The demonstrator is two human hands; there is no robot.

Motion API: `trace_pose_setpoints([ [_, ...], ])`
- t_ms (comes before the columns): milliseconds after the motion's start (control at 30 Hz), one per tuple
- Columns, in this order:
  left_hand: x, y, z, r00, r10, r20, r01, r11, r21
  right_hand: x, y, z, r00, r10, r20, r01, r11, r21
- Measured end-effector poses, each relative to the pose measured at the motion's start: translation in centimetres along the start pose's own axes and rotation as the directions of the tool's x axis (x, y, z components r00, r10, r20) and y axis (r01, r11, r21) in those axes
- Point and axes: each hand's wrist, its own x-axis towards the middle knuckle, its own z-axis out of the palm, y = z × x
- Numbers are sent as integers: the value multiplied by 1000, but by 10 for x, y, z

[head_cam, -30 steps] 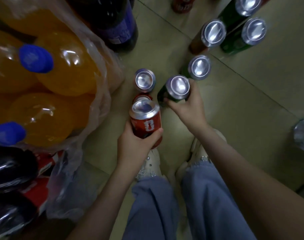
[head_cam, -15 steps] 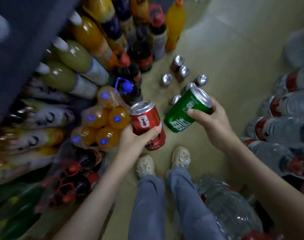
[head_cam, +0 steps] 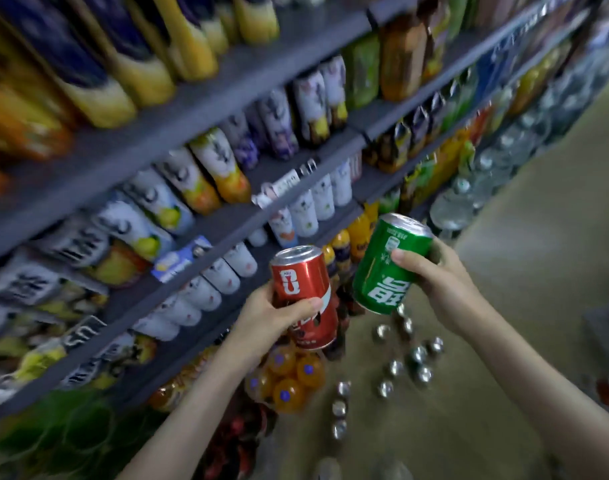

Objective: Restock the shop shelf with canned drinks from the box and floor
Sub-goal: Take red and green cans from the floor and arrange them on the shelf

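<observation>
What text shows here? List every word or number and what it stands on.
Red can: a white mark like "8"; small print unreadable.
Green can: big white Chinese characters, tilted, not surely readable.
Shelf tags and bottle labels: blurred, unreadable.

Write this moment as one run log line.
left hand: grips red can | right hand: grips green can | other cans: on floor

Green can (head_cam: 376,271), white Chinese characters
</observation>
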Motion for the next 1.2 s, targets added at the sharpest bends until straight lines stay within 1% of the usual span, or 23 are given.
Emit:
trace_pose_setpoints([
  [67,-13,42,-14,994,94,-56,-94,996,2,3,-47,19,992,-91,88,96,993,-64],
  [167,-36,99,-45,963,229,-143,-229,973,18,5,-112,56,954,-211,214,243,960,-140],
  [233,-54,131,-71,929,309,-203,-305,951,50,5,-150,84,912,-281,298,342,924,-174],
  [300,-70,159,-100,881,383,-277,-384,922,55,7,-185,115,859,-362,362,443,879,-175],
  [367,-85,187,-127,827,445,-343,-441,893,93,10,-218,149,808,-444,388,529,837,-143],
  [433,-97,214,-153,778,506,-372,-497,858,129,14,-250,184,753,-515,410,593,801,-82],
  [500,-106,236,-179,731,556,-396,-537,827,167,21,-280,217,710,-567,417,621,784,8],
  [600,-115,269,-213,681,604,-414,-571,792,217,35,-324,259,673,-629,390,637,760,127],
  [667,-115,290,-230,645,642,-414,-585,764,274,48,-346,286,644,-654,396,658,738,149],
  [733,-110,309,-243,614,669,-419,-593,741,314,66,-360,309,632,-668,392,693,714,99],
  [933,-82,342,-265,579,656,-484,-581,749,318,143,-375,363,690,-609,391,704,690,-167],
  [1067,-67,349,-272,539,645,-542,-586,749,308,187,-385,393,694,-565,447,714,622,-322],
  [1167,-58,352,-274,518,632,-577,-570,757,319,214,-394,409,691,-511,511,714,590,-376],
  [1200,-55,353,-274,510,630,-585,-564,759,326,221,-397,413,675,-498,544,729,567,-384],
])
